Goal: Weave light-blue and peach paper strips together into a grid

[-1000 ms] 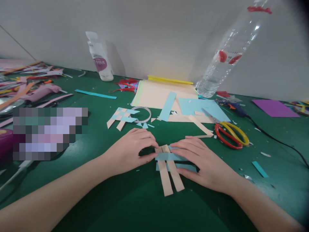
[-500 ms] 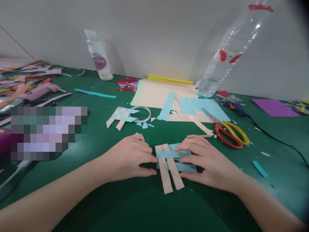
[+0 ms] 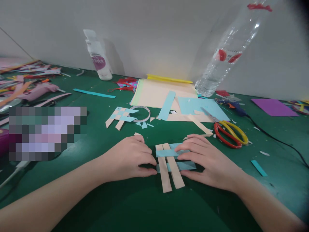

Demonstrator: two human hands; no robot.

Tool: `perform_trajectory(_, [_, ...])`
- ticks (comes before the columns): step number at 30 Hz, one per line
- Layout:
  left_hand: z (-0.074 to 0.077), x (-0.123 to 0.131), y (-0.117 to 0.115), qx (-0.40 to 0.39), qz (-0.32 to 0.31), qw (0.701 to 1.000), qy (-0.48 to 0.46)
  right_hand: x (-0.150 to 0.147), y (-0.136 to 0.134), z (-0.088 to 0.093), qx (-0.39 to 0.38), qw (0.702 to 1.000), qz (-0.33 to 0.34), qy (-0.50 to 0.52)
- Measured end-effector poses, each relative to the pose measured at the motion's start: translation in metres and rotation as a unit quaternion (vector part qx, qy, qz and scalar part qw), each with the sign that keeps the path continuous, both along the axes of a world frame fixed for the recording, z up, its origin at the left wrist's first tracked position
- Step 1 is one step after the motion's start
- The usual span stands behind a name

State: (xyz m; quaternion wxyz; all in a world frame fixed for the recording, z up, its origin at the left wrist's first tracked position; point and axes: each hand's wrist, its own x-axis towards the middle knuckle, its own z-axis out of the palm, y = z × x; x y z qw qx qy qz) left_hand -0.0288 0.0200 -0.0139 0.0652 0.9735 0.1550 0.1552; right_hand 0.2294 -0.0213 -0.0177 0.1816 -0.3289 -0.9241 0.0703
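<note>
Two beige paper strips (image 3: 175, 172) cross over and under several light blue paper strips (image 3: 166, 153) in a loose weave on the green table. My left hand (image 3: 131, 156) is at the weave's left side, thumb and forefinger apart, their tips by the ends of the blue strips. On the right, the spread fingers of my right hand (image 3: 205, 158) rest on the blue strips and cover part of them, with the thumb lower down near the right beige strip. Beyond my left hand lies a smaller blue and beige woven piece (image 3: 122, 114) beside a roll of tape (image 3: 142, 114).
Scissors (image 3: 229, 133) with red and yellow handles lie at right, near blue paper (image 3: 202, 108) and beige sheets (image 3: 154, 90). A clear bottle (image 3: 227, 58) and a white bottle (image 3: 98, 56) stand at the back. Glue guns (image 3: 40, 91) (image 3: 238, 109) and paper strips lie at the sides.
The lower ends of the two beige strips have spread slightly apart. Both hands stay almost in place, and the view has shifted a little.
</note>
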Motion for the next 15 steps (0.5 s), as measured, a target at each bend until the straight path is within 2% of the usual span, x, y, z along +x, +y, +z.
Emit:
perform_trajectory(7, [0.0010,0.0005,-0.0004,0.013,0.022,0.999,-0.031,0.0015,-0.0008,0.0027,-0.005,1.000,-0.012,0.011])
perform_trajectory(15, [-0.0015,0.0005,0.0016,0.043,0.032,0.998,0.030,-0.0014,-0.0007,-0.0007,-0.019,1.000,0.010,-0.017])
